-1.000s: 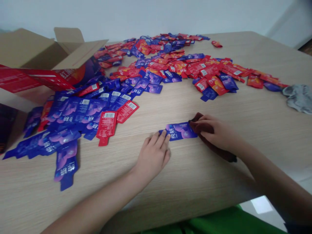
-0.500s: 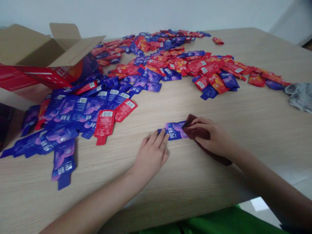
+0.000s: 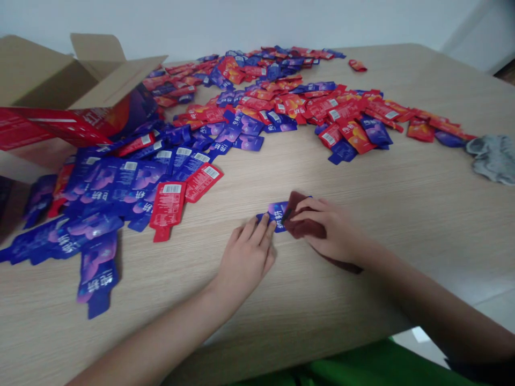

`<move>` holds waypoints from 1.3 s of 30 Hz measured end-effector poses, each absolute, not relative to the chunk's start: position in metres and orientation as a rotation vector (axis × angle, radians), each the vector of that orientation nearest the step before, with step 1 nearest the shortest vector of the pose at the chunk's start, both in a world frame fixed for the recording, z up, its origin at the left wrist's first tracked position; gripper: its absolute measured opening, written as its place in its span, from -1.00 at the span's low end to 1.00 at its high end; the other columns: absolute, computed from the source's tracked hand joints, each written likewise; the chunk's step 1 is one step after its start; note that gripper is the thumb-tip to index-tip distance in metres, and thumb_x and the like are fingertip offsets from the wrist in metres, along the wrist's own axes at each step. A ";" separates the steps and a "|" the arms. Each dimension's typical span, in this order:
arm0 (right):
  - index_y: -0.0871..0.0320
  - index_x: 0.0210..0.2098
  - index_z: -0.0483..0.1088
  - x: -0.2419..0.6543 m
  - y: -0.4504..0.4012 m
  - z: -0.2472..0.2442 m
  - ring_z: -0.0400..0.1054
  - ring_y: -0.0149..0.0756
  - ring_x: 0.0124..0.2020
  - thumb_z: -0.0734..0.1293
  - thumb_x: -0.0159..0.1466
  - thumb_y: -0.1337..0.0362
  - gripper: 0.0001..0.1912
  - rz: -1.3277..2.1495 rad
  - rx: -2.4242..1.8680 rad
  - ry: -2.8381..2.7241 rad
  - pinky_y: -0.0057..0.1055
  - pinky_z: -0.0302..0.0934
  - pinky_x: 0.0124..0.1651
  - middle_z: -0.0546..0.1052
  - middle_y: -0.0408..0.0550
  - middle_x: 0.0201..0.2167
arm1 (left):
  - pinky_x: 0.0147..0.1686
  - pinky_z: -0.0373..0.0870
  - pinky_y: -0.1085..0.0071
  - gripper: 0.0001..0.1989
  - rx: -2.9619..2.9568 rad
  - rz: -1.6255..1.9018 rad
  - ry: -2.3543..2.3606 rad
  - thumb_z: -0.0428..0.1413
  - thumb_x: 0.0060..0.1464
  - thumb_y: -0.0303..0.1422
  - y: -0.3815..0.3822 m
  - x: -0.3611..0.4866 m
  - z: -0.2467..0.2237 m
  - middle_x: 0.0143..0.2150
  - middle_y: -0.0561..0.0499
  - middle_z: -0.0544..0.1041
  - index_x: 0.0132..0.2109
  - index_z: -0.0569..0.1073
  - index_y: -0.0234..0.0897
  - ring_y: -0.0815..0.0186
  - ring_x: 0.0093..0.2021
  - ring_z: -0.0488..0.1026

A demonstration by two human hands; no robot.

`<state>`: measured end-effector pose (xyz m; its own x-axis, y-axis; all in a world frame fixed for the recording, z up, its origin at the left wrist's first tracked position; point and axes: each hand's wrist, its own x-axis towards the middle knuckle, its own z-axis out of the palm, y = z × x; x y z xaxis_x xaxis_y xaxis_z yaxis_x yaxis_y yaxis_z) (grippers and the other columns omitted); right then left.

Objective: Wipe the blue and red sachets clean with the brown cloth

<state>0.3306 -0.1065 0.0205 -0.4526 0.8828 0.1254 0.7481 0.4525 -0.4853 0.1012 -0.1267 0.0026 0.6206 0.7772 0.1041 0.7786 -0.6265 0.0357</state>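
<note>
Fingers of the left hand (image 3: 243, 252) pin a flat, blue-purple sachet (image 3: 278, 210); the right hand (image 3: 332, 228) clutches reddish-brown cloth (image 3: 298, 229), seemingly partway across.

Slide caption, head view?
Left hand on a blue sachet, right hand holding a maroon cloth over part of it.

The pale wood-grain tabletop (image 3: 241, 187) bears one blue sachet (image 3: 277, 210) lying flat toward the near side; heaped red and blue sachets (image 3: 322, 108) at back and left; an open cardboard box (image 3: 76, 126), left; a grey cloth (image 3: 494, 159), right.
</note>
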 end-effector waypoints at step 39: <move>0.09 -0.10 0.46 0.291 -0.003 0.026 0.39 -0.22 -0.10 0.30 0.19 0.32 -0.73 0.375 -1.417 -2.249 -0.30 0.26 -0.06 0.50 -0.01 -0.10 | 0.22 0.06 -0.17 -0.53 -2.296 -0.286 -1.686 -0.07 0.14 -0.48 -0.036 0.054 0.000 0.27 -0.47 0.26 0.18 0.34 -0.55 -0.19 0.36 0.05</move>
<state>0.2906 -0.0026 0.0263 -0.3688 0.9006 0.2300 0.7774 0.4345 -0.4548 0.0539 -0.0357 -0.0001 0.3001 0.8989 0.3193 0.9539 -0.2810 -0.1055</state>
